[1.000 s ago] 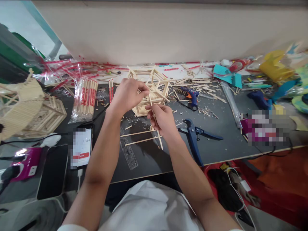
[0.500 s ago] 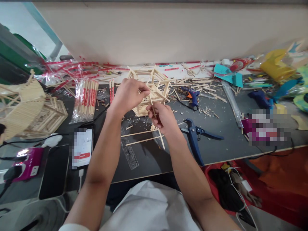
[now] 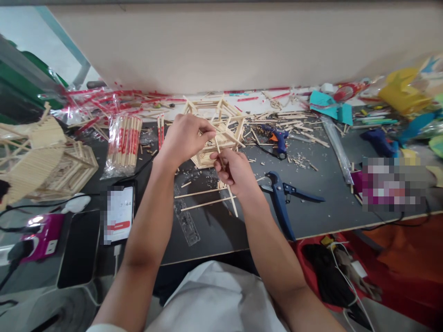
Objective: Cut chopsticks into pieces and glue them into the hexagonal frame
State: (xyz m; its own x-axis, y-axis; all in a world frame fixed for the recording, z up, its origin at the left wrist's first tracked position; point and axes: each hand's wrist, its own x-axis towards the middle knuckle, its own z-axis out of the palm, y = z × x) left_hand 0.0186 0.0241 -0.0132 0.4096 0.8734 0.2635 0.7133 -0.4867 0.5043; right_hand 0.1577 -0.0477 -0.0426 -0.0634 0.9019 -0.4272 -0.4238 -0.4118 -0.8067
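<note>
A thin wooden stick [image 3: 232, 199] slants between my hands, its lower end pointing toward the table's front edge. My left hand [image 3: 188, 138] pinches the stick's upper end with thumb and index finger. Lower down, my right hand [image 3: 233, 169] has its fingers wrapped round the same stick. Just behind both hands stands a wooden stick frame [image 3: 226, 117], partly hidden by them. Two loose sticks [image 3: 204, 203] lie on the dark table below my hands, beside a clear plastic strip [image 3: 188, 226].
Blue cutters [image 3: 280, 203] and a blue glue gun [image 3: 281, 140] lie to the right among wood scraps. On the left are bagged chopsticks [image 3: 124, 143], a larger stick structure [image 3: 51, 161], a lit phone [image 3: 119, 212], a dark phone [image 3: 79, 249] and a purple power block [image 3: 43, 235].
The view has shifted very slightly. Both hands keep their grip on the stick, in nearly the same place.
</note>
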